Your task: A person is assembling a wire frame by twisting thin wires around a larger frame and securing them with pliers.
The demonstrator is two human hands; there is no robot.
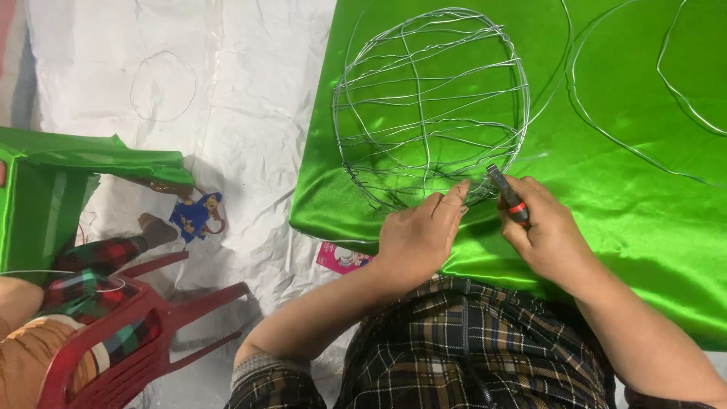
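Wire frame point(430, 106): a rounded cage of thin silver wire, built from crossing hoops and horizontal strands, open mesh throughout. It rests on its side on the green satin cloth point(621, 189), upper centre of view. Pliers point(507, 195): slim tool with black-and-red handle, gripped at the frame's 5 o'clock edge, nose angled toward 11 o'clock and touching the lower rim wire.

Wire frame point(430, 106) on cloth point(636, 204); chair point(144, 333) left.
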